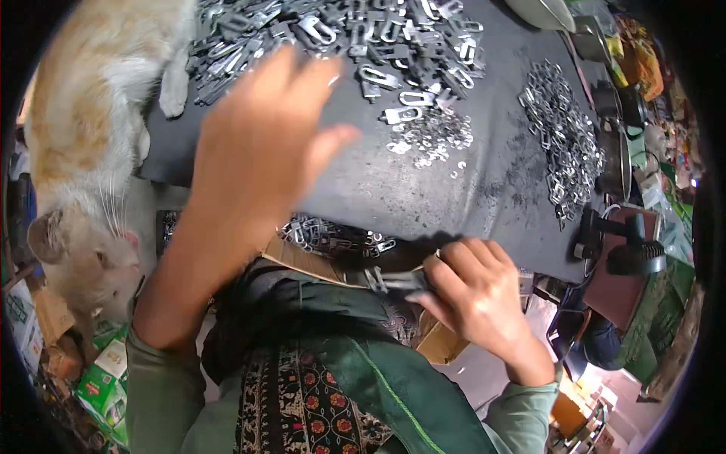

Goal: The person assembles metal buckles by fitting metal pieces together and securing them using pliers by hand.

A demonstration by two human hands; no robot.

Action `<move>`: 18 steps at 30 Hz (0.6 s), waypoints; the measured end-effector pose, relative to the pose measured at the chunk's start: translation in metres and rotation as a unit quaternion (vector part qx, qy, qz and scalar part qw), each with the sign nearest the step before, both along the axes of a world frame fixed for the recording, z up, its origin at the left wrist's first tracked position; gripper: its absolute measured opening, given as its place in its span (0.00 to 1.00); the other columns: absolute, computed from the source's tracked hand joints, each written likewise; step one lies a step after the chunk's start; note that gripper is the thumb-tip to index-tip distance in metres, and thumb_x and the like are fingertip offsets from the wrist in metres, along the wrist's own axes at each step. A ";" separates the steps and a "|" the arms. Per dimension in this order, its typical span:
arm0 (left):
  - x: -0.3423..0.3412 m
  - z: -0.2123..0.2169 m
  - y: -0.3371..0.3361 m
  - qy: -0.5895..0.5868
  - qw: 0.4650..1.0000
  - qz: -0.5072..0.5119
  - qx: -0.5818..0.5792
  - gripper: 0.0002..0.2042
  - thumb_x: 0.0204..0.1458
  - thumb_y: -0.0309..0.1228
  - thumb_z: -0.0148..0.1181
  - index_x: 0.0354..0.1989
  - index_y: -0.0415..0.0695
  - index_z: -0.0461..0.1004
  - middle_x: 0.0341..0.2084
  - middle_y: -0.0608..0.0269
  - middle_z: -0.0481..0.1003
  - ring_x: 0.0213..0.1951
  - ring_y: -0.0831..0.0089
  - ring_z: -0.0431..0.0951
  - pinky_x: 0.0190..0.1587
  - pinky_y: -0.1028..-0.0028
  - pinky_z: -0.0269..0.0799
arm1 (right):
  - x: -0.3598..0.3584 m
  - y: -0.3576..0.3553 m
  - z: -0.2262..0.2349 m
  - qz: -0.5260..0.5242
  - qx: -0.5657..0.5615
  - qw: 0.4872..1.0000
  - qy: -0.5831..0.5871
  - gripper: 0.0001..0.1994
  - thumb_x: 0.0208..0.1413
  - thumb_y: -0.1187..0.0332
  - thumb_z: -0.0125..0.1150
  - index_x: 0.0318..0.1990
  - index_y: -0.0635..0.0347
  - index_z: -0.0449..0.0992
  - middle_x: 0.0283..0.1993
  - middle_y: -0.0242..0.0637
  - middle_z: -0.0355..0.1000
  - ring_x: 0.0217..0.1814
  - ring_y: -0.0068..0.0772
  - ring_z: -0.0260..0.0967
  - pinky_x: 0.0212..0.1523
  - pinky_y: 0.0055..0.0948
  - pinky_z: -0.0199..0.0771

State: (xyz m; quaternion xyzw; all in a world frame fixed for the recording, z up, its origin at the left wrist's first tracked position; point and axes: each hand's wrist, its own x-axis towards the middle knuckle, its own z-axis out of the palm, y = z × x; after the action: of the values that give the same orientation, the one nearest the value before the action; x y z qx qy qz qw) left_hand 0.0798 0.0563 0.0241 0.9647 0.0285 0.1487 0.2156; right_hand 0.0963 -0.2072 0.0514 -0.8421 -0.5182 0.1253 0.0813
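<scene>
Blurred by motion, my left hand hovers over the near left side of a large pile of grey metal clips with long oval slots. Its thumb stands apart from the fingers, and nothing shows in its grasp. My right hand is closed around one end of a dark grey metal clip, whose lighter forked end points left, over the edge of an open cardboard box at my lap. Inside that box lie more small metal clips. Small shiny metal pieces form a heap at the near edge of the large pile.
The dark work surface bears another long heap of linked-looking small metal parts on the right. A cat lies along the left edge, one paw on the surface. A black clamp-like device stands at the right corner.
</scene>
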 end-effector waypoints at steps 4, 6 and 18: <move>0.019 -0.031 0.043 -0.177 0.974 -0.057 0.129 0.21 0.43 0.27 0.67 0.47 0.37 0.72 0.43 0.46 0.74 0.45 0.49 0.74 0.47 0.61 0.71 | -0.006 -0.006 0.002 -0.082 0.050 0.995 0.007 0.15 0.42 0.63 0.67 0.36 0.58 0.73 0.32 0.35 0.65 0.36 0.38 0.66 0.36 0.35 0.63; 0.024 -0.020 0.037 -0.056 0.982 -0.059 0.172 0.18 0.43 0.23 0.65 0.45 0.38 0.72 0.39 0.49 0.74 0.41 0.51 0.74 0.43 0.60 0.71 | -0.002 -0.033 -0.001 -0.162 0.057 0.985 -0.008 0.13 0.40 0.68 0.69 0.34 0.59 0.72 0.31 0.37 0.66 0.34 0.41 0.66 0.34 0.37 0.66; 0.016 -0.042 0.054 -0.084 0.864 0.219 -0.446 0.20 0.57 0.33 0.58 0.56 0.37 0.68 0.32 0.63 0.76 0.25 0.85 0.69 0.22 0.88 0.59 | 0.071 -0.130 -0.044 -0.507 0.172 0.812 -0.232 0.10 0.50 0.67 0.64 0.29 0.63 0.70 0.26 0.47 0.69 0.28 0.54 0.68 0.29 0.42 0.67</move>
State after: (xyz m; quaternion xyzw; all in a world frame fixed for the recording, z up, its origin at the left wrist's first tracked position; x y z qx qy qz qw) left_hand 0.0954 0.1101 -0.0182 0.7188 0.2842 0.2436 0.5859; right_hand 0.1676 -0.3370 0.0079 -0.9617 -0.0343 -0.2237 0.1546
